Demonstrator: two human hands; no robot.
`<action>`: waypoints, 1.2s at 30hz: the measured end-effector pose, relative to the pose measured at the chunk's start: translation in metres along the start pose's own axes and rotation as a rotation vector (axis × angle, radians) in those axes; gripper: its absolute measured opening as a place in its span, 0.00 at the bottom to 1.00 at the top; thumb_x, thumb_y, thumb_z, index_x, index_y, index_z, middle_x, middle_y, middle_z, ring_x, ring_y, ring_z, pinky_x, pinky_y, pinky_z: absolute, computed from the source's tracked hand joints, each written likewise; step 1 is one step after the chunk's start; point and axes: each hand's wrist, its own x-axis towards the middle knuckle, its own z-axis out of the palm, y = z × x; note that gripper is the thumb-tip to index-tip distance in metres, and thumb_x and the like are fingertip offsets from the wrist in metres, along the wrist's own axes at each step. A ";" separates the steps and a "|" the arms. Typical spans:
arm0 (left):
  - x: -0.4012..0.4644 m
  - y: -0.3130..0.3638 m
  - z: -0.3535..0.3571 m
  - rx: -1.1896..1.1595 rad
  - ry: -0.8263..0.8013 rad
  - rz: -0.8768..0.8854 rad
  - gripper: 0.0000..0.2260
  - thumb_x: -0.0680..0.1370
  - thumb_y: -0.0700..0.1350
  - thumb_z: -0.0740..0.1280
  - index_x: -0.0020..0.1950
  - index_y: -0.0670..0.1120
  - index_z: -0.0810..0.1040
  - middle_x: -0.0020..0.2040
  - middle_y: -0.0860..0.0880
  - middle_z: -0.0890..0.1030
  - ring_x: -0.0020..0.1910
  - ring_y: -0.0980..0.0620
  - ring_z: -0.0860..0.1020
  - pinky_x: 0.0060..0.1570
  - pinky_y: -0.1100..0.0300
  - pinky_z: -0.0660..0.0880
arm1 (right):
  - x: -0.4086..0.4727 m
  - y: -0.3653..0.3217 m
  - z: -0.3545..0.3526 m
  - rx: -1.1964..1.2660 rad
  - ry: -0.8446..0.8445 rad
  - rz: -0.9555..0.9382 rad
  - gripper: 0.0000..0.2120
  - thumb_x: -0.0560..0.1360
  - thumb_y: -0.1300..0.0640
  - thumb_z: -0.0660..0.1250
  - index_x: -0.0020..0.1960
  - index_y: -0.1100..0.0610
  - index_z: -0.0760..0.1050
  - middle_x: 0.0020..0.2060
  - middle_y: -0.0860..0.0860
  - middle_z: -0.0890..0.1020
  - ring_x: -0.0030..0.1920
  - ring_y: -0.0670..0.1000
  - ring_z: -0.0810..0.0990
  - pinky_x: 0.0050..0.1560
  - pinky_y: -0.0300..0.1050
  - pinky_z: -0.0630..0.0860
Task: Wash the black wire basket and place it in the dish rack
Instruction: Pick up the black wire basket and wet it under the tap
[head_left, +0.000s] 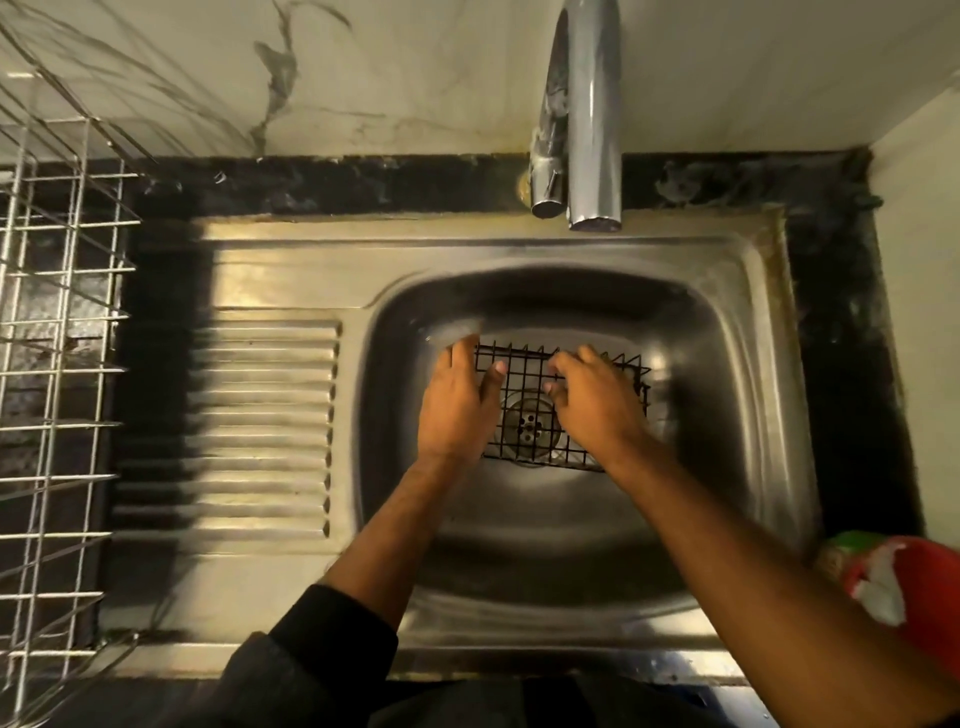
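The black wire basket (524, 374) lies low in the steel sink basin (727, 395), right over the drain (530, 428). My left hand (457, 410) grips its left side, thumb laid across the top wires. On the basket's right part sits my right hand (597, 400), fingers curled onto the mesh and covering that end. The white wire dish rack (57, 322) stands on the dark counter at the far left, well apart from the basin. No water shows at the tap (592, 130) spout.
A ribbed steel drainboard (260, 426) lies between the basin and the rack. At the lower right corner a red tub (924, 587) holds a green scrubber and a white scrap. The tap's spout hangs over the basin's back edge.
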 end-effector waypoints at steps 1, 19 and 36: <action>0.001 0.000 0.000 -0.004 -0.002 -0.016 0.19 0.84 0.53 0.61 0.72 0.48 0.69 0.67 0.44 0.75 0.64 0.46 0.76 0.62 0.43 0.77 | 0.001 0.000 -0.001 0.019 0.001 -0.004 0.14 0.80 0.52 0.66 0.65 0.53 0.75 0.59 0.51 0.78 0.56 0.50 0.78 0.55 0.43 0.74; 0.011 0.000 -0.003 -0.026 0.048 0.115 0.20 0.83 0.49 0.64 0.74 0.47 0.69 0.71 0.49 0.75 0.71 0.51 0.71 0.69 0.58 0.67 | 0.047 -0.049 -0.072 0.322 0.390 -0.260 0.22 0.81 0.49 0.63 0.72 0.57 0.72 0.59 0.56 0.81 0.58 0.53 0.76 0.58 0.50 0.76; 0.020 0.025 0.008 -0.292 0.064 0.080 0.13 0.83 0.46 0.65 0.67 0.42 0.76 0.62 0.47 0.83 0.60 0.55 0.80 0.55 0.77 0.71 | 0.040 -0.053 -0.078 1.198 0.176 0.087 0.13 0.84 0.54 0.59 0.52 0.60 0.79 0.44 0.52 0.83 0.42 0.46 0.81 0.41 0.38 0.77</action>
